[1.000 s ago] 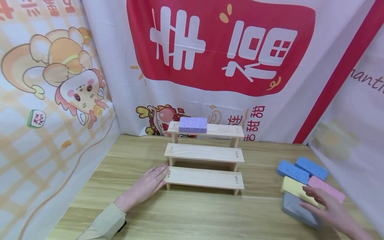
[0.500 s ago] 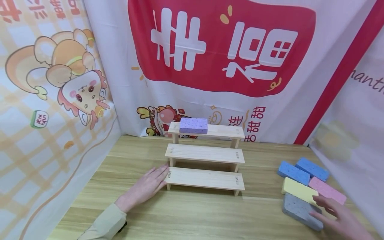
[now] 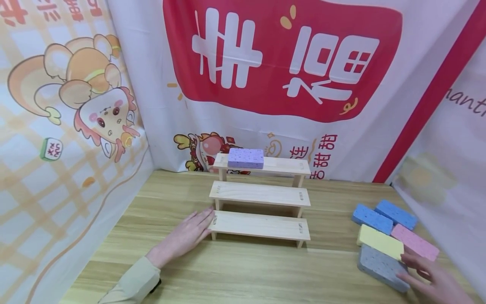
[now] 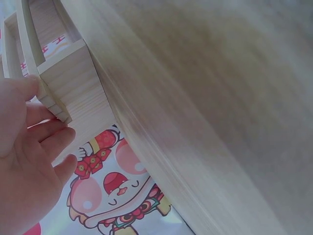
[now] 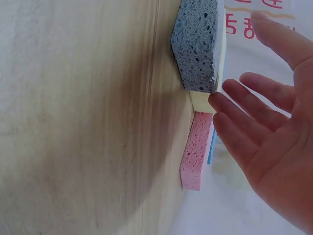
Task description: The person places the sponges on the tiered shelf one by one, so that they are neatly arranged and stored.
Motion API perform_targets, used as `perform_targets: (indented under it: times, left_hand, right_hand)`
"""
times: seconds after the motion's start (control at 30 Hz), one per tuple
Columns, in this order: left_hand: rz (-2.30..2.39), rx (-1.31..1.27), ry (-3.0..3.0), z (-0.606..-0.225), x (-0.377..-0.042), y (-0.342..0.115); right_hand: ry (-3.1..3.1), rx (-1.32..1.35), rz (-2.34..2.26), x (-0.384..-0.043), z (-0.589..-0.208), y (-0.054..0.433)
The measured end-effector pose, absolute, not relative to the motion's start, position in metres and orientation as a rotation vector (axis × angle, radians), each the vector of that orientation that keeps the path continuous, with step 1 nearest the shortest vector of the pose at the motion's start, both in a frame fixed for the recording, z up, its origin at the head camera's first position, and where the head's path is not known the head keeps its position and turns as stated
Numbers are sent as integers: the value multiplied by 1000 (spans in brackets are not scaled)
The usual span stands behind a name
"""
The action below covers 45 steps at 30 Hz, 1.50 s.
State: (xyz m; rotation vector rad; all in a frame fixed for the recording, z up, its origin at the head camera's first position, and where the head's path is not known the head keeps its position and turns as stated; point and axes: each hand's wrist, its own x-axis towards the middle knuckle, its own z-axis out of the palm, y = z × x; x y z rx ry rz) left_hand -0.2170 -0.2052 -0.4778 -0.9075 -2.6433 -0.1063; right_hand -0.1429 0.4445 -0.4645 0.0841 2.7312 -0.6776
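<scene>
A three-step light wooden rack (image 3: 262, 223) stands on the table, a purple sponge (image 3: 245, 158) lying on its top step. My left hand (image 3: 186, 234) touches the left end of the bottom step with its fingers extended; the left wrist view has the thumb and fingertips (image 4: 62, 139) right at that step's end. At the right, my right hand (image 3: 436, 276) is at the near right corner of a grey sponge (image 3: 382, 267), thumb and fingers spread. In the right wrist view the fingertips overlap the corner of the grey sponge (image 5: 200, 49), and the palm holds nothing.
Beyond the grey sponge lie a yellow sponge (image 3: 379, 241), a pink sponge (image 3: 415, 242) and two blue sponges (image 3: 373, 218), set close together. Printed cloth (image 3: 265, 63) hangs behind the table (image 3: 243, 274) and at both sides.
My right hand has moved right and toward me, from over the yellow and grey sponges to the grey one's near right corner. My left hand has stayed at the rack.
</scene>
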Motion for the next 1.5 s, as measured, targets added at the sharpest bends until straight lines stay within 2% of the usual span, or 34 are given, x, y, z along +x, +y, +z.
perform_targets:
  times: [0.53,1.17,1.5]
  left_hand:
    - [-111,-903,-2674,-475,-217,-205]
    - [-113,-901,-2672,-475,-216,-204]
    - [-94,-894,-2687,-475,-215,-205]
  right_hand:
    - [2774,91,-677,-142,-472,448]
    - [2825,-85,-680,-140,-478,447]
    - [2737,-38,-722,-140,-481,444]
